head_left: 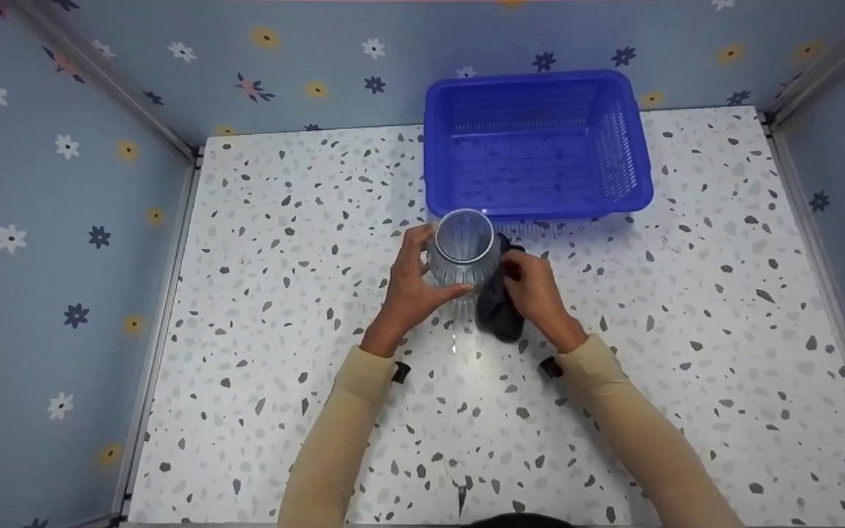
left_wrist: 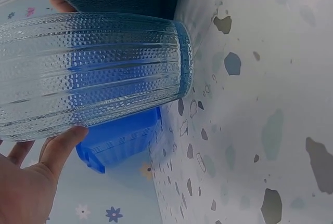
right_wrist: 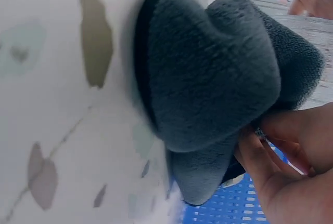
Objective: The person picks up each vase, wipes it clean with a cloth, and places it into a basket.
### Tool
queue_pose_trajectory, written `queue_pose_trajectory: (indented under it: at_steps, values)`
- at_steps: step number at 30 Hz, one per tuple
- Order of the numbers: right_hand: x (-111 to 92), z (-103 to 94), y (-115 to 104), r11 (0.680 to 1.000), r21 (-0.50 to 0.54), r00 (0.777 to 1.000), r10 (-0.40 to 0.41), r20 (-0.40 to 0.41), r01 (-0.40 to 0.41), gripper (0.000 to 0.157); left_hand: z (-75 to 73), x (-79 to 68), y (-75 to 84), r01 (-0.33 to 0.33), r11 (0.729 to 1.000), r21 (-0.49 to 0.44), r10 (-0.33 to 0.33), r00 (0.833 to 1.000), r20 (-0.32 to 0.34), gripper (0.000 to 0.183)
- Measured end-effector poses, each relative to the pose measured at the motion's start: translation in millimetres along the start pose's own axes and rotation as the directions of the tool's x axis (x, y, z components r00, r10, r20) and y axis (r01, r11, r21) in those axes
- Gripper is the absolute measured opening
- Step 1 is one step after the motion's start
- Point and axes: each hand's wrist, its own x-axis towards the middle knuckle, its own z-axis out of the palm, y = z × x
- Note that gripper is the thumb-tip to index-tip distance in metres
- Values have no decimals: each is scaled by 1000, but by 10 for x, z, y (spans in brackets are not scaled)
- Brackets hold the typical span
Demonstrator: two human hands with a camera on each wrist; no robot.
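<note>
A clear ribbed glass jar stands upright on the speckled table, its round mouth facing up. My left hand grips its left side, thumb across the front and fingers behind. In the left wrist view the dotted, ribbed wall of the jar shows, with the left hand against it. My right hand pinches a dark grey cloth at the jar's right side. The right wrist view shows the plush, folded cloth hanging from the right hand's fingers, close beside the glass.
Right behind the jar sits a blue plastic basket with perforated walls, near the back wall. Flower-patterned panels enclose the white speckled table at the back and both sides.
</note>
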Motion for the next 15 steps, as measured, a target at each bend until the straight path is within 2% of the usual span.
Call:
queue_pose_trajectory:
  at_steps: [8, 15]
  values:
    - [-26, -264, -286, 987, 158, 997, -22, -68, 33, 17, 4, -17, 7, -4, 1000, -17, 5, 1000, 15, 100]
    - [-19, -437, -536, 975, 187, 983, -87, -162, 117, 17, 0, -7, 19, -7, 1000, -14, 7, 1000, 12, 99]
